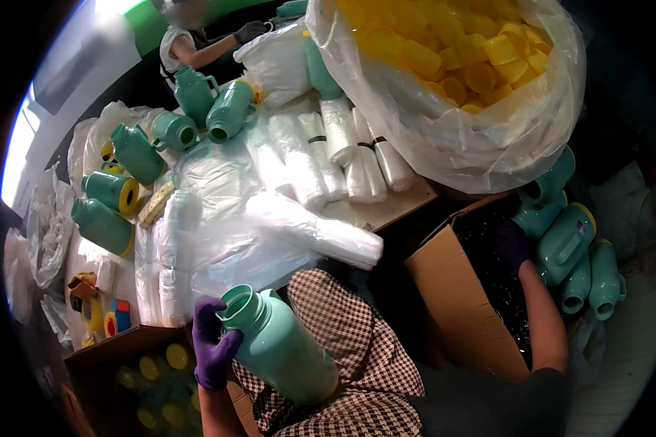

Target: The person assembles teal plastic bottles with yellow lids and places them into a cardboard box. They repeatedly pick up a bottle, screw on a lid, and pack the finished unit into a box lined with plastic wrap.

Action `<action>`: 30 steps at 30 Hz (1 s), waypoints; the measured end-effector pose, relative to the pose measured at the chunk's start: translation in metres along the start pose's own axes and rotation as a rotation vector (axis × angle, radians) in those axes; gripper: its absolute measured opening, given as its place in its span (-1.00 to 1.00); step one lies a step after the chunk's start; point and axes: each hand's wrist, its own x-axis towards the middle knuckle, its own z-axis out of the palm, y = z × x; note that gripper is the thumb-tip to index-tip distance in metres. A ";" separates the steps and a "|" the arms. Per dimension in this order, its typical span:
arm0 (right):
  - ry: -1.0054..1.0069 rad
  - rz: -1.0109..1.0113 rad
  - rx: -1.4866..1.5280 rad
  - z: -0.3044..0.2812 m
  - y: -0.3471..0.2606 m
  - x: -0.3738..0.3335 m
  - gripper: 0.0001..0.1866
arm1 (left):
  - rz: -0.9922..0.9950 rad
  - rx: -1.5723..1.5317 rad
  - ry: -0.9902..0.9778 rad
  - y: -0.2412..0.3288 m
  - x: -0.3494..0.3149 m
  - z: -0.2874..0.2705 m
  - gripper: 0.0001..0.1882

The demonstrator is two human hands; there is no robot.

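In a purple glove, my left hand [217, 342] is closed on the neck of a glossy mint-green jug [280, 349], shaped like a vacuum flask. The jug leans across my lap, its open mouth tipped toward the upper left. My right hand [512, 244], also gloved in purple, is down in a cardboard box [452, 295] on the right. Shadow hides its fingers, so what they touch does not show. Small dark pieces [492, 269] fill the inside of that box.
Rolled clear plastic bags [317, 229] cover the table ahead. More green jugs [137, 154] stand and lie at the left. A large bag [444, 146] holds yellow cups [481, 76]. Yellow-capped items fill a carton [87, 357] at lower left. Another person [189, 51] works beyond the table.
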 end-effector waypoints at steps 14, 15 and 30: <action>-0.728 0.009 2.061 -0.022 -0.344 -0.048 -0.75 | 0.129 -0.300 -0.130 -0.030 -0.016 0.018 -0.56; -0.731 0.011 1.952 0.000 -0.369 -0.046 -0.76 | 0.118 -0.376 -0.176 -0.026 -0.019 0.021 -0.53; -0.259 -1.336 0.423 0.032 -0.440 -0.046 -0.84 | 0.107 -0.193 -0.187 0.002 -0.042 -0.001 -0.36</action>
